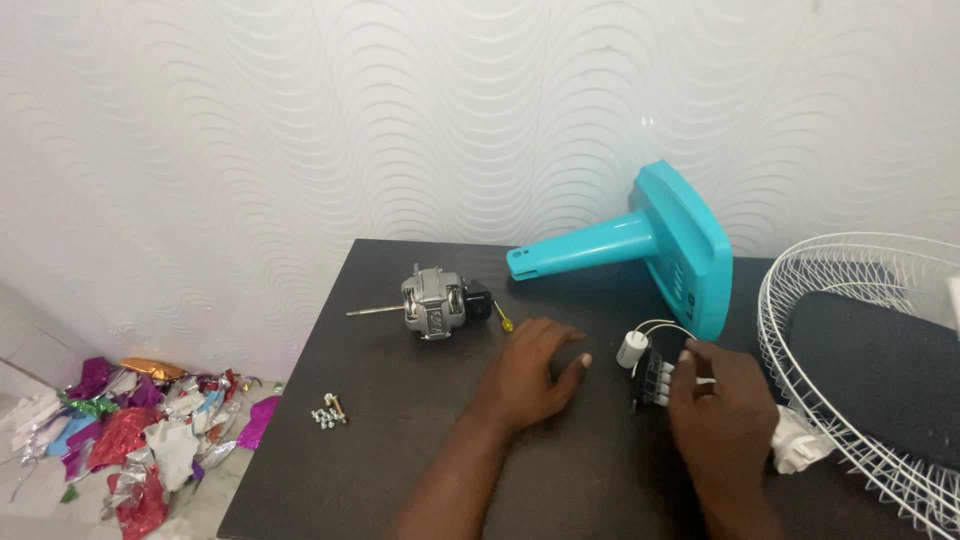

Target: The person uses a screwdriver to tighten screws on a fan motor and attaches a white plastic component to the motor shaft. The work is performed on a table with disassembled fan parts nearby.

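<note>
My right hand (pixel 722 405) is closed in a pinch on the black switch block with white push buttons (pixel 655 382), lifted slightly off the dark brown wooden table (pixel 400 470); its thin wires run to the small white cylindrical capacitor (pixel 631 349) just beside it. Probably held up to see the keys. My left hand (pixel 527 375) lies flat, palm down, fingers loosely together, holding nothing, likely as a brace. The silver motor with steel shaft (pixel 432 302) sits apart near the turquoise plastic fan stand (pixel 650 245), which lies tipped on its side. Small screws (pixel 328 412) are grouped at the table's left edge.
</note>
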